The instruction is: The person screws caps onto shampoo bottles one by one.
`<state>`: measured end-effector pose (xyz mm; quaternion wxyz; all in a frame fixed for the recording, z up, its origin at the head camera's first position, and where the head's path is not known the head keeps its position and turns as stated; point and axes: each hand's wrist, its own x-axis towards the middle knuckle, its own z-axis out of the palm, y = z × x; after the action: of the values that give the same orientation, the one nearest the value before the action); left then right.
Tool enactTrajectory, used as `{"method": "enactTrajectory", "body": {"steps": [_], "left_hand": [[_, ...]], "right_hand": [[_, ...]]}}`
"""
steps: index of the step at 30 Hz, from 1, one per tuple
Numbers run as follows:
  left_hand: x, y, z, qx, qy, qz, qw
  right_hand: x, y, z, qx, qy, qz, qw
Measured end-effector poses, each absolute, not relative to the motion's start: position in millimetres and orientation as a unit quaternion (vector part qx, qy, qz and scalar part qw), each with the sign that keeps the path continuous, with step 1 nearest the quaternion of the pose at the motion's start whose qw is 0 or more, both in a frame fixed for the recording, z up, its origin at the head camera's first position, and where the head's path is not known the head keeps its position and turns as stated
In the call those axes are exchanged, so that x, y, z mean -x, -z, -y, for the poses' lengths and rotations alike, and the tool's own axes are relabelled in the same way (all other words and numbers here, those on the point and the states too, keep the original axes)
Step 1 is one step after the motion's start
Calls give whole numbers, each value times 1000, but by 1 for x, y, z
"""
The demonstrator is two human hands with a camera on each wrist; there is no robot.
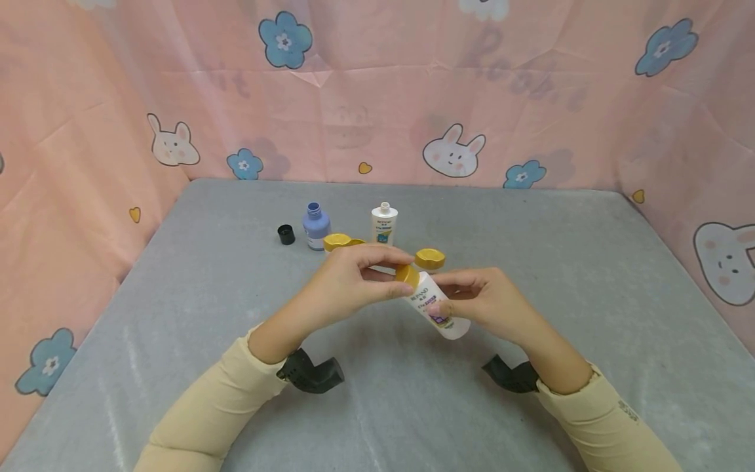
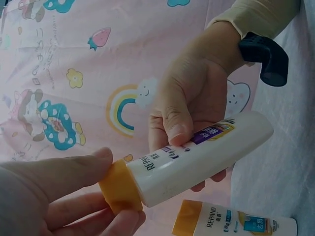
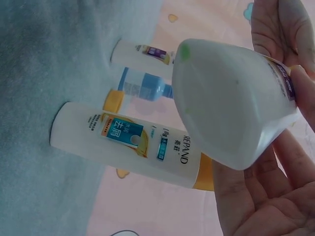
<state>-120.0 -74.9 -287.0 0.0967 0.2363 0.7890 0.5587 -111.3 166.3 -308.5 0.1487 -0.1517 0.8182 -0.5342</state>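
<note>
A white shampoo bottle (image 1: 439,311) with a purple label and gold cap (image 1: 407,278) is held tilted above the table, cap toward the upper left. My left hand (image 1: 354,275) pinches that cap between thumb and fingers. Around the bottle's body, my right hand (image 1: 480,301) grips with its thumb over the label. The right wrist view shows the bottle's base (image 3: 221,103) up close. Just behind my hands stands another white bottle (image 3: 133,140) with a teal label, its gold cap (image 1: 430,257) on.
Behind my left hand are an open blue bottle (image 1: 316,226), a black cap (image 1: 286,234) and an uncapped white bottle (image 1: 385,224). A purple-label bottle (image 3: 142,54) and a loose gold cap (image 3: 113,101) are there too. A pink patterned curtain (image 1: 366,98) borders the grey table (image 1: 531,229).
</note>
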Motion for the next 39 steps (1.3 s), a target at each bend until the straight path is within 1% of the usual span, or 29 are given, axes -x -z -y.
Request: {"method": "enactTrajectory", "body": {"steps": [7, 10, 14, 16, 24, 39], "left_hand": [[121, 285, 78, -245, -575, -770, 130], [120, 283, 81, -222, -577, -773, 142], [121, 281, 82, -180, -567, -793, 136], [121, 282, 82, -175, -556, -803, 129], [122, 285, 78, -186, -543, -810, 119], [123, 285, 79, -235, -558, -785, 127]], "right_hand": [[110, 307, -167, 152, 534, -817, 154], [110, 307, -166, 148, 537, -815, 158], [110, 307, -166, 144, 537, -816, 159], [110, 307, -166, 143, 537, -816, 160], [111, 308, -167, 148, 535, -816, 160], [112, 309, -167, 153, 532, -817, 161]]}}
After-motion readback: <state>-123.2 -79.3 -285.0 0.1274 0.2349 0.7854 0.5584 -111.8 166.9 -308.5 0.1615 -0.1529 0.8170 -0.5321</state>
